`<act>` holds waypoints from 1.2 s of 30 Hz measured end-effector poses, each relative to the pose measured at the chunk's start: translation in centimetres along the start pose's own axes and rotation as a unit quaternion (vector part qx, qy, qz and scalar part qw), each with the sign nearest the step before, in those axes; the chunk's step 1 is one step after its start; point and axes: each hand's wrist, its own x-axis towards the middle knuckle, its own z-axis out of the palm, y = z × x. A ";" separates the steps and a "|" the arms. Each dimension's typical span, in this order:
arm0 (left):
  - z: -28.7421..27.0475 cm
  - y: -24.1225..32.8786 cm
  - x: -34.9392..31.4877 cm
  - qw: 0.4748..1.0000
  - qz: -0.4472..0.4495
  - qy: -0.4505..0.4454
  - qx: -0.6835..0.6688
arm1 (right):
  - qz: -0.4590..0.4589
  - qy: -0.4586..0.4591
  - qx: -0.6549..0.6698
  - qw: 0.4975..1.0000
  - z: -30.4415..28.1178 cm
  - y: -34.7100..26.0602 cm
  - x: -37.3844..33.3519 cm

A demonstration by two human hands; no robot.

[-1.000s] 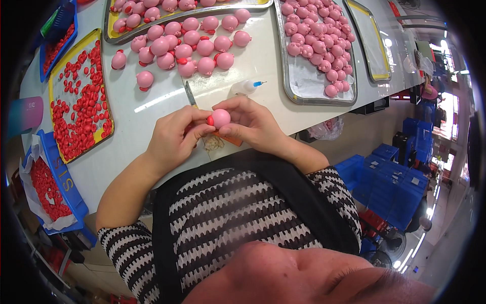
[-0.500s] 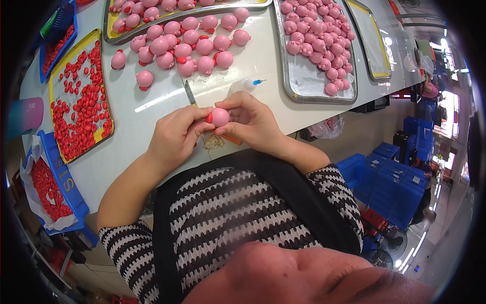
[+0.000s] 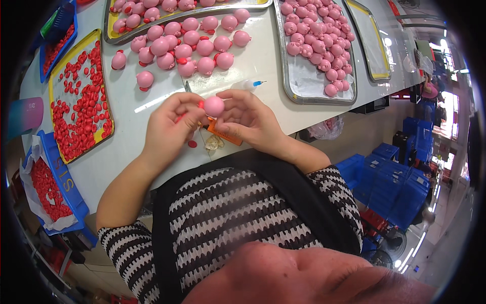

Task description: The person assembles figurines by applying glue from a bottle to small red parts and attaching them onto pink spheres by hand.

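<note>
A round pink ball figure is up between my hands, above the table's near edge, with a small red oval piece at its left side. My left hand is closed, fingertips at that red piece; another bit of red shows between its fingers. My right hand curls round the ball's right side, index finger against it and thumb lower down. Below the hands are an orange object, a crumpled pale scrap and a loose red piece. A blue-tipped clear bottle lies beyond my right hand.
Many pink ball figures stand ahead, some with red pieces. A metal tray of pink figures is at the right, a yellow-edged tray of red pieces at the left. Blue bins flank the left side, near a teal-purple cup.
The ball has shifted slightly left and away from me. My left hand's grip has loosened and moved, and the loose red piece and orange object below are now more exposed.
</note>
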 end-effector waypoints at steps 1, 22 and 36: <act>-0.2 0.1 0.3 0.988 -0.067 0.017 -0.141 | 0.001 -0.001 -0.005 1.000 0.0 -0.1 0.0; -0.4 1.1 0.4 0.929 -0.127 -0.008 -0.349 | -0.270 0.233 -0.305 0.883 -2.5 1.3 -0.7; -1.1 0.3 0.1 0.957 -0.155 -0.095 -0.227 | -0.085 0.091 -0.350 0.928 -1.5 -0.2 0.1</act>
